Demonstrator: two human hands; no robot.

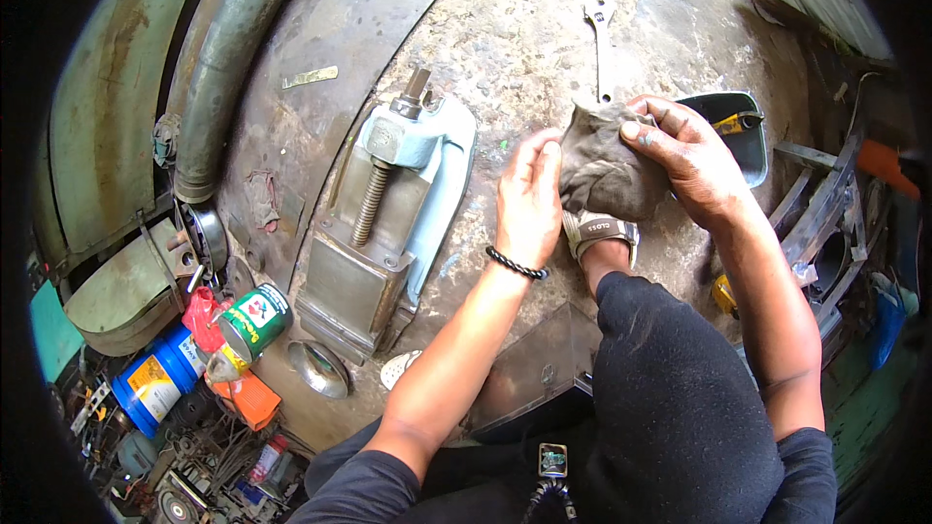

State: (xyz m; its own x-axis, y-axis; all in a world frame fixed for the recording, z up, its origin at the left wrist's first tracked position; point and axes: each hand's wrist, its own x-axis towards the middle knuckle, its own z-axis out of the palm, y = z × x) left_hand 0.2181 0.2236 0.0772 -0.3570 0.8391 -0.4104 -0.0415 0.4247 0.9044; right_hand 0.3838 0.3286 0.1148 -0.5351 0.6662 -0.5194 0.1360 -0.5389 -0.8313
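Observation:
A crumpled grey-brown rag [614, 163] is bunched up in front of me, above my sandalled foot [600, 231]. My right hand [687, 150] grips its upper right part, thumb on top and fingers behind. At the rag's left edge is my left hand [527, 196], with its fingers loosely bent and apart from the thumb; it appears to touch the cloth without gripping it. Left of my hands, a large machine vise [383, 204] with light blue paint and a threaded screw lies on the floor. An adjustable wrench [601, 44] lies beyond the rag.
Behind my right hand stands a dark tub [746, 150] holding a yellow-handled tool. Metal frames [825, 223] crowd the right side. On the left are a long pipe [228, 68], a green can [254, 320], a blue bucket [160, 383], a metal bowl [318, 369] and cluttered parts.

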